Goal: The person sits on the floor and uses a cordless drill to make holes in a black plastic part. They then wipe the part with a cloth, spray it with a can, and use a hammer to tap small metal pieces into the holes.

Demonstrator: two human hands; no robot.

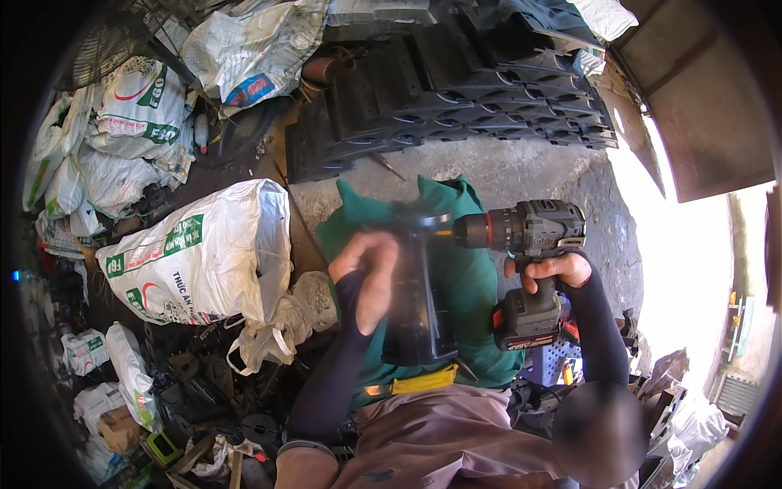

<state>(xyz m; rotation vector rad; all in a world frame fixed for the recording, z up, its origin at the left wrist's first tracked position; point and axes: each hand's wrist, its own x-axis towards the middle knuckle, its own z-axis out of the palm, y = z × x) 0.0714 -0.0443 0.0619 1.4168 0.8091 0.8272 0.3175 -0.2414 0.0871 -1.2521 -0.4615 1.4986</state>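
Left hand [371, 273] grips black part [417, 293] at frame centre; right hand [552, 273] clenches cordless drill [525, 244]. Risk: bit slips, since the part is only hand-held.

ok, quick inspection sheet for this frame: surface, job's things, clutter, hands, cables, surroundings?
surface: green cloth spread over the lap, concrete floor beyond.
job's things: cordless drill, its tip at a black upright part, which is blurred.
clutter: white printed sacks, scrap metal pieces on the floor at left.
hands: left hand grips the black part; right hand holds the drill's handle.
cables: nothing seen.
surroundings: stacked black treaded rubber tracks, bright daylight at right.
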